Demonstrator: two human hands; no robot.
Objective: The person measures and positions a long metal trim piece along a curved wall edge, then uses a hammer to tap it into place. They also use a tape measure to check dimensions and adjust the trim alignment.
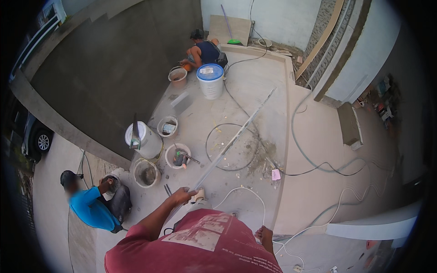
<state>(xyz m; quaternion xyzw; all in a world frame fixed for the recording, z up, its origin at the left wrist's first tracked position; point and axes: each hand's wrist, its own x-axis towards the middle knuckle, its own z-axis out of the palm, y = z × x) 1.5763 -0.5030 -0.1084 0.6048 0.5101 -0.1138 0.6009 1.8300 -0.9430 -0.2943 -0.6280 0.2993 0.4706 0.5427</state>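
Note:
My left hand [181,196] is closed round a long, narrow metal straightedge [236,136], which slants up and away to the right over the floor. At my right side, my right hand [263,235] is closed on a thin white cable [243,189] that loops over the floor by my leg. Beyond my left hand stand a bucket with trowels and tools [177,154], a mortar bucket [147,176] and a white pail with a saw on its lid [148,143].
A co-worker in blue [91,207] squats at left; another in dark clothing [207,52] crouches by a blue-lidded pail [210,86]. Cables [314,166] snake across the floor. A grey wall [109,77] runs along the left, with a raised tiled strip [307,132] at right.

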